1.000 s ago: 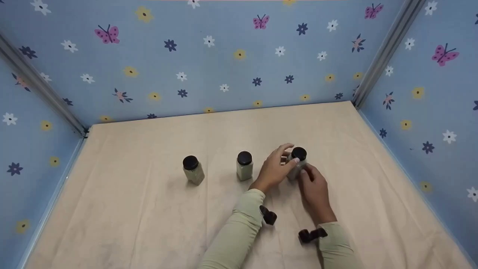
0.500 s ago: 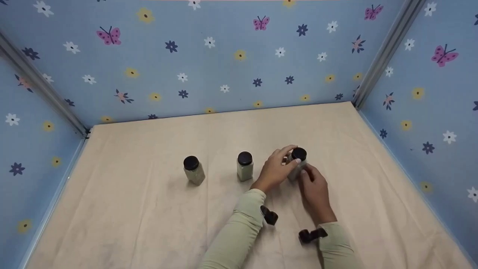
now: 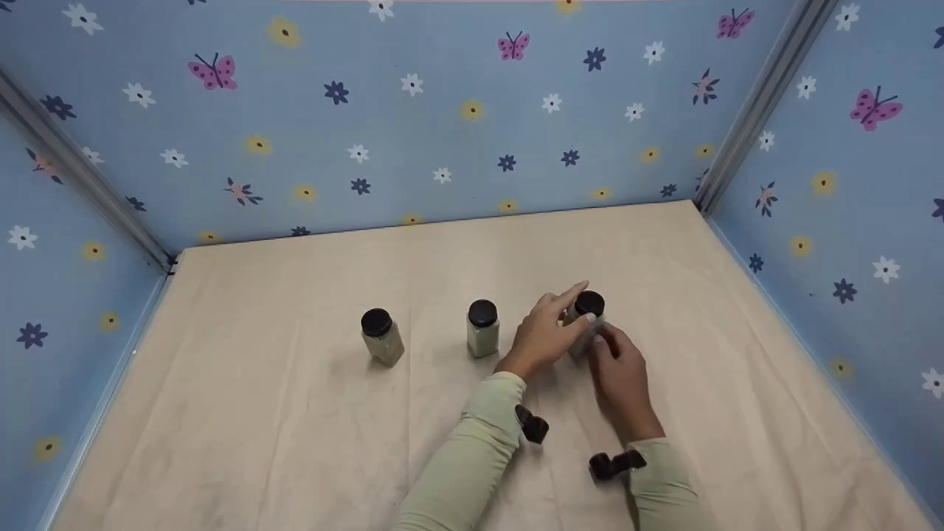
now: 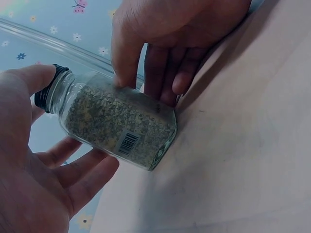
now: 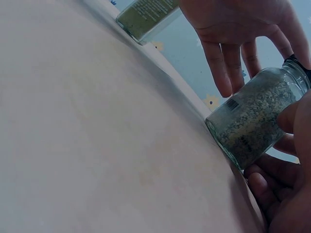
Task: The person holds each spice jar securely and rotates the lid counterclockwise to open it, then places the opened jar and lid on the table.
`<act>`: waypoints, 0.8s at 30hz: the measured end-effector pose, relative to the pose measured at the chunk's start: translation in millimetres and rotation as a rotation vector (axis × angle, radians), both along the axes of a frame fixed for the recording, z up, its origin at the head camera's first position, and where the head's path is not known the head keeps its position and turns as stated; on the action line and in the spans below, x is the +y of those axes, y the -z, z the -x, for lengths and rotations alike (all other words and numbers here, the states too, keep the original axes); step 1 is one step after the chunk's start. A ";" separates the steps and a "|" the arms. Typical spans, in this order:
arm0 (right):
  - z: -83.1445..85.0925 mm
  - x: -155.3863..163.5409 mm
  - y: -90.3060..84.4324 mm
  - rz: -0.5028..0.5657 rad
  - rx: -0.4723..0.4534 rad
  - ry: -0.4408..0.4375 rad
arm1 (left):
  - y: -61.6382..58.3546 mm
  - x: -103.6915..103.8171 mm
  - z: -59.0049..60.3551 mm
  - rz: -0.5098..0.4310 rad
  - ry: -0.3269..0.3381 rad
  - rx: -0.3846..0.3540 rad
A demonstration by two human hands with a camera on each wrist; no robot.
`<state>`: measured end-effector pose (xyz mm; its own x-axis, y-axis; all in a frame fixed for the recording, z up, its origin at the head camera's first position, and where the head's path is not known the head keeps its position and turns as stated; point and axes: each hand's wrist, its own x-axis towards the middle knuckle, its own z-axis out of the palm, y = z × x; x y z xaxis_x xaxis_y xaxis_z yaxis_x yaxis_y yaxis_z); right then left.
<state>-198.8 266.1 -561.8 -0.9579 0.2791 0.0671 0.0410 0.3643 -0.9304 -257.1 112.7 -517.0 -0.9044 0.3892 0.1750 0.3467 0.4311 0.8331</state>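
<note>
The left hand (image 3: 544, 337) is pinching the lid (image 3: 589, 303); the right hand (image 3: 622, 372) is gripping the jar (image 4: 114, 124), well apart from the table's back edge (image 3: 442, 226).

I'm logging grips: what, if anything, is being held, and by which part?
The right hand holds the rightmost spice jar by its glass body. The left hand has its thumb on the black lid; whether it grips cannot be told.

A creased, pale-green fabric left sleeve (image 3: 464, 457) and matching right sleeve (image 3: 665, 483) carry a small, black left wrist camera (image 3: 535, 428) and similar right wrist camera (image 3: 606, 467); left hand (image 3: 542, 339) and right hand (image 3: 623, 372) are bare.
</note>
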 end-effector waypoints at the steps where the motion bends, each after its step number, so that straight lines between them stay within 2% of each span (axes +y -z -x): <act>1: -0.2 0.1 -0.1 -0.003 0.000 0.000 | 0.2 0.7 -0.4 -0.001 -0.005 -0.001; 8: 0.2 0.9 -0.4 -0.034 0.006 0.014 | 0.8 4.3 -1.3 -0.041 -0.036 0.003; 14: 0.9 1.8 0.8 -0.043 0.021 0.013 | 0.9 3.9 -0.6 -0.113 0.002 -0.004; 18: 1.0 1.2 0.0 -0.034 -0.005 0.014 | 1.4 4.5 1.1 -0.167 0.018 0.001; 24: 1.1 0.6 -1.2 -0.036 -0.013 0.022 | 1.3 3.6 3.0 -0.201 0.025 0.007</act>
